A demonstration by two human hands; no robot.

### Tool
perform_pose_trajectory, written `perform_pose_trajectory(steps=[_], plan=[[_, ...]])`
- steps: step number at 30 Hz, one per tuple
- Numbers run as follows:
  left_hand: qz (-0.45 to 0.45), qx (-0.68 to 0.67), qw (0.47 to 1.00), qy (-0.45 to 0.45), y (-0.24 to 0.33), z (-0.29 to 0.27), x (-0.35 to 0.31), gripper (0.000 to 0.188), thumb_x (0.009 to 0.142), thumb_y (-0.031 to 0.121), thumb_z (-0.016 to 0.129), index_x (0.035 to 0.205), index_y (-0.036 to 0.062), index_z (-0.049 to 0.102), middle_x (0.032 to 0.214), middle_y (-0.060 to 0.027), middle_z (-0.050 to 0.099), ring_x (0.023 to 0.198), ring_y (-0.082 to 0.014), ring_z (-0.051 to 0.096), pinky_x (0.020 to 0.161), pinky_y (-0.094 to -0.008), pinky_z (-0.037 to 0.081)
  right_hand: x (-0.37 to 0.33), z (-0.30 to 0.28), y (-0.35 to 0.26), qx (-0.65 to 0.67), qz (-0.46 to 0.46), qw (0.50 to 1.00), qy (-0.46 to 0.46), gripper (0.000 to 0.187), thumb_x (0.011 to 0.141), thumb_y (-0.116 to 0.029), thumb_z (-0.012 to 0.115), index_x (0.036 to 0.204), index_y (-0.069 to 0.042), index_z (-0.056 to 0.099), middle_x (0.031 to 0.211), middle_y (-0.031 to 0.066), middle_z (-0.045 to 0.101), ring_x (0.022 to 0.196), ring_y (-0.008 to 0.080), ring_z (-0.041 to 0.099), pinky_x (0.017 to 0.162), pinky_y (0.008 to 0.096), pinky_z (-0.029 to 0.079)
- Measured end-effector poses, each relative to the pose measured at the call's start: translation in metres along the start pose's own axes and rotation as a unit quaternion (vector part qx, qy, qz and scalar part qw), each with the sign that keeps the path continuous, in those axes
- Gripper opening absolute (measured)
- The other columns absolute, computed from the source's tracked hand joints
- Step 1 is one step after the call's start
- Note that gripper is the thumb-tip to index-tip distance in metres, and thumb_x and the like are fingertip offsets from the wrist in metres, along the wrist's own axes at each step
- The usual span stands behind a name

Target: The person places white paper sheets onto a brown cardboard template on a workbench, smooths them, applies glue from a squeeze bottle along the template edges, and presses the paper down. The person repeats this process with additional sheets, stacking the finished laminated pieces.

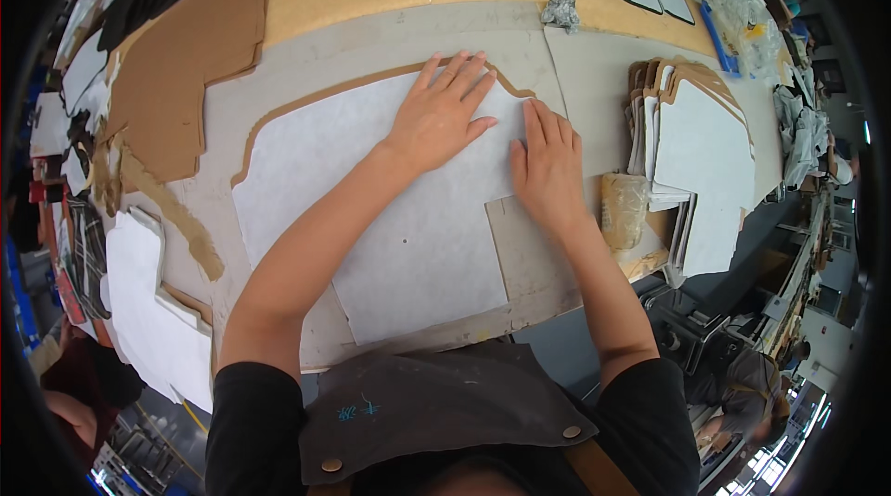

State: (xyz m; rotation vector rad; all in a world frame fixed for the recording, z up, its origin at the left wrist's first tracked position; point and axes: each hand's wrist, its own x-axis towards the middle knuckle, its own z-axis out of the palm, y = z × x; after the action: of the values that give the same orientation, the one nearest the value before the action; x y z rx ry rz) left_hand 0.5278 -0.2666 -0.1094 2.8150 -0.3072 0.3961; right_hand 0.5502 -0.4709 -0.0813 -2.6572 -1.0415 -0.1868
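A white cut panel [418, 236] lies in front of me, with a brown border [306, 99] showing along its far and left edges. My left hand [441, 115] rests flat on the panel's upper part, fingers spread, their tips at the brown border. On the panel's right side, near its far right corner, lies my right hand [548, 162]. Its fingers are stretched out and close together, the thumb over the white surface. Neither hand grips anything that I can see. Some of the panel's right edge is hidden under my right hand.
Brown cut sheets [167, 88] lie at the far left, white ones [153, 301] nearer. A stack of white and brown panels [705, 162] stands right, beside a tape-wrapped block [624, 210]. Crumpled foil [561, 13] lies at the back. People work on both sides.
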Motion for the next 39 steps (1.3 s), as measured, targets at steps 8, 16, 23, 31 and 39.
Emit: perform_pose_trajectory(steps=[8,16,23,31,39], plan=[[-0.025,0.031,0.999,-0.01,-0.002,0.001,0.001,0.06,0.101,0.047,0.049,0.147,0.009,0.045,0.158,-0.009,0.037,0.148,-0.0271,0.029,0.122,-0.0506,0.019,0.008,-0.001,0.008,-0.084,0.007,0.996,0.018,0.052,0.091,-0.019,0.058,0.137,0.005,0.049,0.15,0.0183,0.042,0.133,0.038,0.04,0.109,0.053,0.03],[-0.118,0.074,0.99,0.027,-0.018,-0.009,-0.002,0.058,0.102,0.044,0.049,0.145,0.0047,0.047,0.157,-0.0102,0.038,0.149,-0.0279,0.028,0.121,-0.0496,0.02,0.074,0.008,0.051,-0.133,0.014,0.987,0.084,0.054,0.09,-0.016,0.059,0.14,0.0,0.049,0.154,0.0174,0.037,0.136,0.0432,0.037,0.109,0.0575,0.031],[-0.139,-0.004,0.989,0.06,-0.019,-0.04,-0.055,0.048,0.099,0.029,0.057,0.138,0.0013,0.054,0.156,-0.0149,0.039,0.148,-0.0306,0.029,0.12,-0.0501,0.021,0.179,0.019,0.138,-0.041,0.024,0.999,-0.01,0.042,0.086,-0.011,0.062,0.128,-0.009,0.063,0.122,0.0154,0.065,0.114,0.0334,0.061,0.097,0.0439,0.048],[-0.162,0.011,0.983,0.085,-0.032,-0.053,-0.109,0.042,0.098,0.023,0.058,0.133,0.0002,0.058,0.152,-0.018,0.043,0.146,-0.0347,0.032,0.119,-0.0519,0.024,0.114,-0.027,0.044,0.261,-0.07,0.946,-0.177,0.025,0.073,0.002,0.076,0.096,-0.004,0.069,0.096,0.0099,0.067,0.084,0.0263,0.063,0.076,0.0336,0.052],[-0.161,-0.018,0.98,0.119,-0.032,-0.053,-0.109,0.04,0.097,0.019,0.059,0.131,-0.001,0.058,0.15,-0.0195,0.044,0.144,-0.0369,0.035,0.117,-0.0523,0.027,0.092,-0.02,0.068,0.181,-0.085,0.976,-0.085,0.018,0.074,-0.002,0.077,0.09,-0.004,0.068,0.093,0.0116,0.064,0.089,0.0288,0.064,0.079,0.0352,0.051]])
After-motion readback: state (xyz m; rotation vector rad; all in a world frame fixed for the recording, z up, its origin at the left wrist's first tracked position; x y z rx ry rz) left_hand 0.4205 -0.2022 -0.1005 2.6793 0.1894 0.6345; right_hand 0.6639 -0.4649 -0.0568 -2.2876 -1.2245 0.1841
